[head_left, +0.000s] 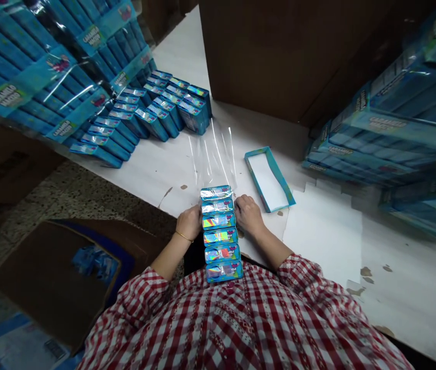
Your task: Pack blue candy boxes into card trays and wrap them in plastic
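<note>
A single-file row of several small blue candy boxes [220,236] runs from my chest out over the table edge. The far end of the row sits inside a clear plastic bag [212,159], whose loose part stretches away across the table. My left hand [189,222], with a thin bracelet at the wrist, is closed at the left side of the bag's near end. On the other side, my right hand [249,213] is closed with curled fingers against the bag and row. The fingertips of both hands are partly hidden. To the right of the bag lies an empty blue cardboard tray [282,185].
More loose blue boxes [156,115] stand in rows at the back left. Wrapped packs are stacked at left [29,77] and right [387,128]. A large brown carton [264,56] stands behind. White cardboard [323,231] lies at right; an open carton [56,277] is below left.
</note>
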`<state>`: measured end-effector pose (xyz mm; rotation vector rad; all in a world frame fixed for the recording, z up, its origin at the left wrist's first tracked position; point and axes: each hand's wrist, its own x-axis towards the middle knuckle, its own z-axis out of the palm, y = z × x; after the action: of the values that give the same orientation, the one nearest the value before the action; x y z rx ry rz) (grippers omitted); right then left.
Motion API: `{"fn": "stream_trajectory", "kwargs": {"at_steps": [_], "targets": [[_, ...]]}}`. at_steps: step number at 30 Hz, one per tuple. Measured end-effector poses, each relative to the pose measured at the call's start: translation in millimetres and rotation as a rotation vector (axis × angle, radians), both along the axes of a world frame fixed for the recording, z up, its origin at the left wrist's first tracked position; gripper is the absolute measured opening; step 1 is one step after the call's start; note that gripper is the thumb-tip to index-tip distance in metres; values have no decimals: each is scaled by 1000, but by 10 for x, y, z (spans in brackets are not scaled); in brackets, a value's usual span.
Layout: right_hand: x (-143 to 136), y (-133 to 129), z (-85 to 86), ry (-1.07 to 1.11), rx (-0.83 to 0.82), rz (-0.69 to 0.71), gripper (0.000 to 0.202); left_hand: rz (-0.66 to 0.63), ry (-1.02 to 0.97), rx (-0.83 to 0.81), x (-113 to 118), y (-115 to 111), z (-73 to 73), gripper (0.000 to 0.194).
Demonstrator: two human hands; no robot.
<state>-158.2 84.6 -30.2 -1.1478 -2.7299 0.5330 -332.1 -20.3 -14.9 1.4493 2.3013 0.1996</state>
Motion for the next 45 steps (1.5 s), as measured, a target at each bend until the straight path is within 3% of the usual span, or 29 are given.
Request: {"fn": "stream_trajectory", "kwargs": {"at_steps": [4,10,15,19,22,26,30,32,34,36,38,45], "targets": [[89,-71,93,-75,-50,65,18,-137,37,-82,-22,-102,33,21],[497,-503,187,-33,-63,178,16,-293,-48,-34,170,-613,31,27],[884,-774,54,77,-130,442,14,-453,-50,-43,393,-1074,-57,21],[1069,-854,-25,133,-323,462,21,-529,-159,15,468,-1294,-189,17],[1018,-856,14,187,-393,354,21,-370,-257,81,509,-1268,-235,19],[775,-834,88,255,-372,92,18,81,-310,245,522,-1078,-219,29],[636,-935,120,306,-437,-141,20,446,-482,402,531,-952,-261,21],[610,-1031,137,293,-468,-67,22,606,-720,409,578,-915,-333,22],[563,-1119,155,329,-457,107,24,719,-961,383,645,-875,-424,24],[482,-1177,157,375,-405,221,29,782,-1104,374,705,-834,-510,23],[392,-1203,140,368,-350,228,33,801,-1135,405,733,-805,-574,24],[222,-1159,-1,297,-267,191,35,670,-840,435,667,-806,-618,27]]}}
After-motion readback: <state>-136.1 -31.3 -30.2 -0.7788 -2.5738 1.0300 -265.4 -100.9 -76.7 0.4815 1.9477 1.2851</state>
